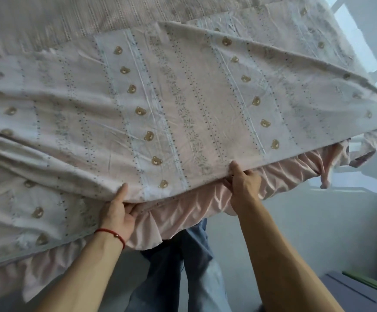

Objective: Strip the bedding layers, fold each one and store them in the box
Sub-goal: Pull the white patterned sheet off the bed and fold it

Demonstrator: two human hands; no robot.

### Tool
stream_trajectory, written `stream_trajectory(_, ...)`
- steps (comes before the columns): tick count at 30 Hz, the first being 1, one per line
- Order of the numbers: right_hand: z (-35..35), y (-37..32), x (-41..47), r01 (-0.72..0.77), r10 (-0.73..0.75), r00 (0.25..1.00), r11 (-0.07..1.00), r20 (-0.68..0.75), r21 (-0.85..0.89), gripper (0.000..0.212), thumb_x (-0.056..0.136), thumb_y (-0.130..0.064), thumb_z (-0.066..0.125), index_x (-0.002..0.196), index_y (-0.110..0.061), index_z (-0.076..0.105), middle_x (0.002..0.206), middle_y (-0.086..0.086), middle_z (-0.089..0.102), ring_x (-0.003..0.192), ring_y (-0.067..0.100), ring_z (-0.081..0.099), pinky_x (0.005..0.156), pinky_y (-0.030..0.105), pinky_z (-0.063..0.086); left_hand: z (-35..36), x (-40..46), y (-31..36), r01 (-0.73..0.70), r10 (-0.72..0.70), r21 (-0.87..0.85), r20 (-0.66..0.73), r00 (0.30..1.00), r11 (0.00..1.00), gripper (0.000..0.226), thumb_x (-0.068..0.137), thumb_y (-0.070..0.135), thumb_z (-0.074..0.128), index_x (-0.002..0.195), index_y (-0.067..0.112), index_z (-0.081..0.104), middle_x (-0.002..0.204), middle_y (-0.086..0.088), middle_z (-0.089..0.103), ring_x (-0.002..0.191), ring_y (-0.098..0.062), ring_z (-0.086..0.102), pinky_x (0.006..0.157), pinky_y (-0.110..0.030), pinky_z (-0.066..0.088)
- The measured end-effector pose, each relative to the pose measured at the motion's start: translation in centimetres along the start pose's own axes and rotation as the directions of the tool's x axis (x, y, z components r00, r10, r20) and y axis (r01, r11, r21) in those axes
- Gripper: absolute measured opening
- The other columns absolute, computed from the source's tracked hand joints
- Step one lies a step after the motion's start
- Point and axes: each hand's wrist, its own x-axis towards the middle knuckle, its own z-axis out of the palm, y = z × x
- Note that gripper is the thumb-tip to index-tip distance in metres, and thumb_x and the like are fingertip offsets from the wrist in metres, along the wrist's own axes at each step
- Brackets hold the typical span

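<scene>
A bear-print sheet [171, 109] covers the bed, its far and left parts cut off or blurred. Its pink ruffled skirt [183, 208] hangs below. Left hand [117, 212] and right hand [243, 188] each pinch the near edge, fingers hidden beneath.

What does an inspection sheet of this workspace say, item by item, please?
Surface: bed, covered with bedding; woven textured layer at the far side.
Job's things: bear-print sheet spread on top; pink ruffled bed skirt hangs below its near edge; dark box on the floor, lower right.
Clutter: nothing seen.
Grips: left hand and right hand each hold the sheet's near edge, thumbs on top.
Cables: nothing seen.
Surroundings: grey floor; the person's jeans; red wrist cord on the left wrist.
</scene>
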Motion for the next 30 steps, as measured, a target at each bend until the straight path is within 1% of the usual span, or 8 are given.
stream_trajectory(5,2.4,-5.0,-0.9,0.265,-0.265,0.952,0.964,0.155,0.016,0.017,0.097,-0.015,0.067,0.088,-0.001,0.068,0.091,0.019,0.074,0.076,0.030,0.076,0.066,0.035,0.063,-1.0,-0.2,2.3,-0.031,0.045,-0.161,0.083,0.996,0.987,0.020,0.096,0.025,0.064,0.110,0.010,0.065,0.111,-0.010,0.069,0.111,-0.023,0.065,0.088,-0.034,0.056)
stream_trajectory(9,2.2,-4.4,0.4,0.099,-0.096,0.988,0.995,0.119,-0.021,0.009,0.092,-0.008,0.071,0.090,0.000,0.067,0.101,0.023,0.074,0.087,0.033,0.076,0.076,0.042,0.064,-1.6,0.0,1.8,-0.048,0.051,-0.070,0.043,0.998,0.996,0.033,0.097,0.021,0.063,0.127,0.008,0.059,0.120,-0.013,0.065,0.115,-0.026,0.063,0.084,-0.034,0.056)
stream_trajectory(12,1.1,-2.1,0.4,-0.031,0.035,0.999,0.995,0.037,-0.100,0.017,0.091,-0.011,0.074,0.099,0.001,0.066,0.099,0.019,0.073,0.086,0.032,0.074,0.080,0.045,0.064,-2.6,0.2,0.9,-0.060,0.059,-0.063,-0.022,0.998,0.996,0.045,0.094,0.017,0.067,0.135,0.007,0.053,0.124,-0.016,0.064,0.109,-0.028,0.065,0.071,-0.035,0.061)
stream_trajectory(15,0.5,-0.6,0.5,-0.035,0.031,0.997,0.998,-0.068,-0.061,0.016,0.089,-0.015,0.076,0.082,-0.012,0.061,0.091,0.010,0.067,0.082,0.026,0.067,0.084,0.044,0.062,-3.3,0.7,0.5,-0.091,0.091,-0.014,-0.019,0.996,0.996,0.040,0.093,0.017,0.068,0.131,0.012,0.057,0.123,-0.015,0.066,0.106,-0.027,0.068,0.065,-0.034,0.063)
stream_trajectory(18,0.6,-0.5,0.8,-0.037,0.033,0.996,0.998,-0.081,-0.049,0.018,0.081,-0.019,0.080,0.081,-0.015,0.062,0.091,0.011,0.071,0.086,0.030,0.070,0.086,0.048,0.061,-3.3,0.7,0.3,-0.096,0.096,0.001,-0.011,0.995,0.995,0.035,0.094,0.016,0.067,0.128,0.012,0.059,0.122,-0.014,0.067,0.106,-0.026,0.068,0.069,-0.035,0.063)
stream_trajectory(22,1.6,-2.0,1.1,-0.114,0.115,0.993,0.970,0.007,0.215,0.028,0.086,-0.017,0.080,0.107,-0.006,0.064,0.103,0.018,0.073,0.092,0.033,0.073,0.083,0.048,0.063,-3.3,0.7,0.1,-0.103,0.103,0.010,-0.007,0.995,0.995,0.015,0.095,0.013,0.065,0.110,0.015,0.064,0.121,-0.013,0.067,0.110,-0.027,0.066,0.084,-0.042,0.062)
stream_trajectory(26,1.7,-2.2,1.2,-0.053,0.047,0.998,0.969,0.030,0.242,0.019,0.089,-0.019,0.077,0.093,-0.007,0.063,0.098,0.013,0.072,0.091,0.030,0.070,0.088,0.050,0.060,-3.3,0.8,0.2,-0.091,0.091,0.027,-0.008,0.996,0.995,0.013,0.095,0.015,0.066,0.108,0.013,0.065,0.121,-0.016,0.068,0.109,-0.030,0.068,0.088,-0.043,0.060)
stream_trajectory(30,0.0,-1.8,1.6,0.052,-0.066,0.997,0.956,0.039,0.288,0.015,0.093,-0.017,0.074,0.095,-0.003,0.069,0.100,0.010,0.074,0.096,0.026,0.072,0.074,0.033,0.062,-3.6,0.9,0.2,-0.111,0.111,0.033,-0.004,0.994,0.993,0.021,0.095,0.015,0.067,0.115,0.011,0.066,0.119,-0.015,0.069,0.109,-0.030,0.068,0.085,-0.043,0.062)
